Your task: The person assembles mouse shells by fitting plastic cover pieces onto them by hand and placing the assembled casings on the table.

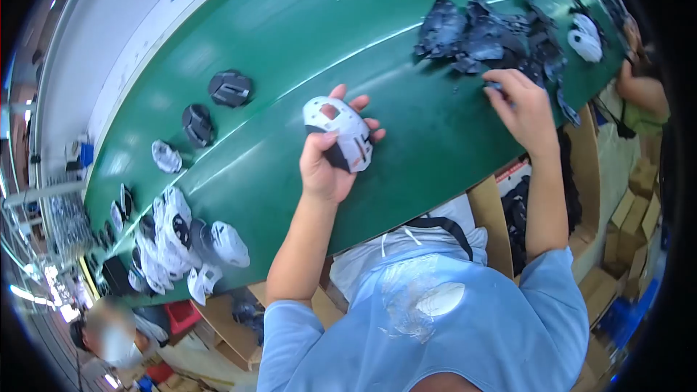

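My left hand (328, 167) is closed around a white-and-black computer mouse shell (347, 127), held above the green table with its cut-outs showing. The thumb lies across the near side and the fingertips curl over the far edge. To the right, my right hand (521, 105) has thumb and fingers drawn together at a small dark piece (494, 86), too small to name. Just beyond it lies a heap of dark plastic parts (486, 36), some with a bluish sheen.
White mouse shells (167, 239) are piled at the left of the green table (290, 225). Two black mouse shells (231, 88) lie farther back, and several white ones line the far edge. Cardboard boxes (490, 225) stand below the near edge. Other people are at both ends.
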Available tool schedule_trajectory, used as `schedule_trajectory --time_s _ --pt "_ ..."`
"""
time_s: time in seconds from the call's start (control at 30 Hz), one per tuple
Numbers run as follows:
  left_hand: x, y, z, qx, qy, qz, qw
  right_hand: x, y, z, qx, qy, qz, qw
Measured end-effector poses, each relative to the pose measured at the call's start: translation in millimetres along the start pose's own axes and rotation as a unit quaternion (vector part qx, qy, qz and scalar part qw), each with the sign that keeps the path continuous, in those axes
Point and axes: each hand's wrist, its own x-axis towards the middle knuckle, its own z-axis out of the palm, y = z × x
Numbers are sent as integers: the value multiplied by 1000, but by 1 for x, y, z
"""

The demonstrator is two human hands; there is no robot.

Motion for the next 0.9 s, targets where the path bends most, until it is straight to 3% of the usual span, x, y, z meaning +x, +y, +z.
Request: schedule_trajectory --time_s 0.07,0.13,0.23,0.33,0.4,0.5,0.57,0.67,0.73,0.9 --pt "-1 -6 -5 43 7 30 999 -4 -10 3 110 116 37 987" --pt "-2 -15 -4 100 36 57 993 -4 -34 15 277 198 59 938" --pt "0 -29 -7 148 -14 131 980 -7 -100 57 547 293 78 780" --pt "-3 -27 7 125 -48 179 975 -11 -144 110 676 232 121 689" --pt "-5 -17 7 82 -42 226 970 -17 -144 130 695 139 146 691" --pt "-4 4 9 79 -26 220 972 -24 -132 130 598 -86 155 782" --pt "-5 9 4 112 -12 217 970 -8 -122 114 333 -13 6 943" --pt "-8 7 -2 206 5 199 958 2 -132 105 294 47 -75 952" --pt "-11 0 -2 243 2 178 954 10 -131 108 237 17 -201 950" --pt "-10 -4 -8 301 58 229 924 15 -127 123 274 73 -203 937"
